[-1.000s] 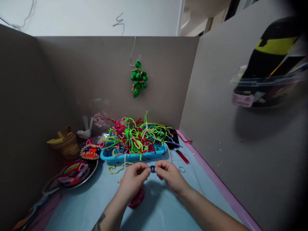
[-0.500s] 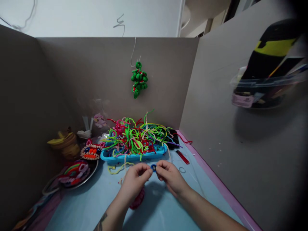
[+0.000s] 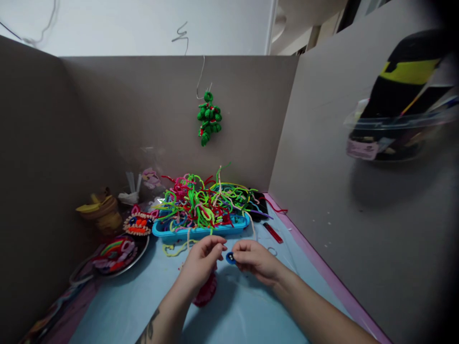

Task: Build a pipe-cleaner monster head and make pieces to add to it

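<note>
Blue disc (image 3: pixel 229 258), small and round with a dark middle and pale specks, sits at the centre of my clock face, above the pale blue worktop (image 3: pixel 143 308). My right hand (image 3: pixel 257 261), at 3 o'clock, has it: thumb and forefinger are closed on the near edge, leaving the rest of the disc out in view. My left hand (image 3: pixel 202 260), at 9 o'clock, stands just apart from the disc, thumb and forefinger slightly parted, nothing visible between them; its lower fingers are hidden from me. At 7 o'clock, under that hand, shows a crimson piece (image 3: pixel 206 292); whether my hand touches it I cannot tell.

Handling something this small well, I'd judge, means pinching only the rim, lightly, so neither the round outline nor the specks get pressed out of shape. Keeping the face turned up and the free fingertips close lets me steady the opposite edge. Low over the worktop is sensible too, since a slip would cost little.

Towards 11 o'clock lies the blue tray (image 3: pixel 201 233), heaped with tangled fuzzy stems (image 3: pixel 201 203). As for writing, the pink label (image 3: pixel 362 149) on the clear tub (image 3: pixel 401 123) at 2 o'clock is too blurred to read, and I can make out no brand anywhere.
</note>
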Action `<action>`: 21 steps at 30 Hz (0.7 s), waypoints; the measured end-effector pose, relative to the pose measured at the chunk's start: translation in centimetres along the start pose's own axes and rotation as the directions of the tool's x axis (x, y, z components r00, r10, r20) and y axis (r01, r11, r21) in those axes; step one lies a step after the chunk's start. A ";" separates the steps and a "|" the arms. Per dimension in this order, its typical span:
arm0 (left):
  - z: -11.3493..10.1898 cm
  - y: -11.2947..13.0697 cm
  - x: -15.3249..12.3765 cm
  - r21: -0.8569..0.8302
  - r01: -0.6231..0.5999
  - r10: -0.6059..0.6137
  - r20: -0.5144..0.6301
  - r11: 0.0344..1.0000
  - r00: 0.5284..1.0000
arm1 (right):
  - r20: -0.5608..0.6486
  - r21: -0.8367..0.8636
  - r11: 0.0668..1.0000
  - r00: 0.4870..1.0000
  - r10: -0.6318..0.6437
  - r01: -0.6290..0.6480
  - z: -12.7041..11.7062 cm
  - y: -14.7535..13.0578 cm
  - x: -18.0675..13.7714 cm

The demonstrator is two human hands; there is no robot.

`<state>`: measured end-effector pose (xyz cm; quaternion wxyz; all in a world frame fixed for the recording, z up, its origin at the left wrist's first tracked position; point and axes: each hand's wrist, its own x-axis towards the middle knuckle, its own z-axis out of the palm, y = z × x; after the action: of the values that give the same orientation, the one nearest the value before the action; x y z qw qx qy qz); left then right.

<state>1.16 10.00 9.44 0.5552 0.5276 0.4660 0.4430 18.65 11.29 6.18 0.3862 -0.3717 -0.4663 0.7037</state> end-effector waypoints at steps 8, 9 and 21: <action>-1.2 1.5 0.4 0.044 -0.142 0.146 -0.101 0.989 0.984 | 0.182 -0.383 0.920 0.983 -0.011 0.081 1.0 -2.0 -0.1; -1.2 1.8 0.2 0.076 -0.132 0.139 -0.088 0.988 0.986 | 0.193 -0.419 0.904 0.981 -0.003 0.085 1.2 -2.3 -0.3; 0.0 -3.1 -11.1 0.018 0.069 -0.070 0.051 0.997 0.996 | 0.202 -0.395 0.918 0.974 0.107 -0.019 3.1 1.1 -6.0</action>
<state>-0.80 -1.07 6.89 0.5777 0.5269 0.4732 0.4059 18.28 4.52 6.98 0.2276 -0.3763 -0.6247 0.6453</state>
